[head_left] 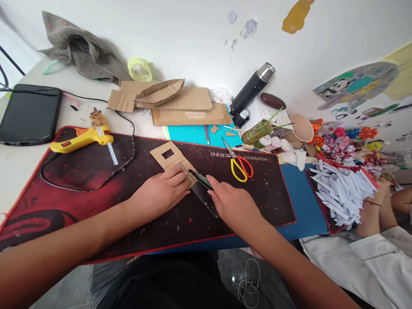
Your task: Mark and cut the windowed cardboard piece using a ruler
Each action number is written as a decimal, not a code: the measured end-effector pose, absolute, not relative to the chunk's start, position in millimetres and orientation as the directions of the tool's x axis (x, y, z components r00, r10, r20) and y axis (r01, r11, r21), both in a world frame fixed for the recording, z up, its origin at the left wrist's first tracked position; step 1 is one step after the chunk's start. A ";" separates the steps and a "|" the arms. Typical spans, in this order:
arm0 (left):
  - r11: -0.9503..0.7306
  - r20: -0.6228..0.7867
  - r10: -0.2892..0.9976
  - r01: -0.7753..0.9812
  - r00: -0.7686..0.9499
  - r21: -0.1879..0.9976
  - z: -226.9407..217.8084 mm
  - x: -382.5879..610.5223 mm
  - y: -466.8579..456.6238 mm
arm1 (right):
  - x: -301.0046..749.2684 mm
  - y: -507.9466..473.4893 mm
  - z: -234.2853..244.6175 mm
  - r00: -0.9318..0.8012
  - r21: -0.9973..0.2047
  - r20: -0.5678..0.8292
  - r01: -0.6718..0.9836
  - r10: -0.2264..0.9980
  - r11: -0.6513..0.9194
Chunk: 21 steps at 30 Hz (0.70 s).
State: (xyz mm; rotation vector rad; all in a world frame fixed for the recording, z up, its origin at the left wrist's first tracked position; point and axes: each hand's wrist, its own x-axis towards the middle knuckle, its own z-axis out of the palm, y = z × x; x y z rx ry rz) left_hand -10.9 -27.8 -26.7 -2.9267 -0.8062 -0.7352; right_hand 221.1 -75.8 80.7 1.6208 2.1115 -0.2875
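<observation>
A piece of brown cardboard point(169, 155) with a square hole cut through it lies on the dark mat. Across it runs a clear ruler point(206, 202), its lower end reaching past the cardboard onto the mat. My left hand point(159, 189) presses the ruler and cardboard down, fingers bent close together. In my closed right hand point(232, 201) is a dark green utility knife point(203, 180), its tip at the cardboard beside the ruler. My fingers partly cover the cardboard's lower part and the ruler's upper end.
A yellow glue gun point(85, 140) with a cord lies left on the mat point(154, 229). Scissors point(240, 165) lie to the right. Behind are cardboard pieces point(189, 98) and a black thermos point(251, 90). Another person's hand point(375, 204) is by a tray of paper strips point(341, 189).
</observation>
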 end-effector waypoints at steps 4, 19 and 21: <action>-0.863 0.444 0.491 0.488 0.750 0.130 -28.8 -11.0 -28.3 | 219.7 -74.3 81.7 -0.193 0.116 -0.483 0.953 0.854 0.281; -0.858 0.414 0.501 0.496 0.760 0.129 -27.3 -12.1 -28.0 | 217.0 -78.3 78.4 -0.244 0.204 -0.437 0.911 0.866 0.359; -0.860 0.411 0.500 0.492 0.762 0.136 -27.0 -12.2 -27.7 | 216.2 -80.1 76.8 -0.250 0.209 -0.430 0.907 0.868 0.364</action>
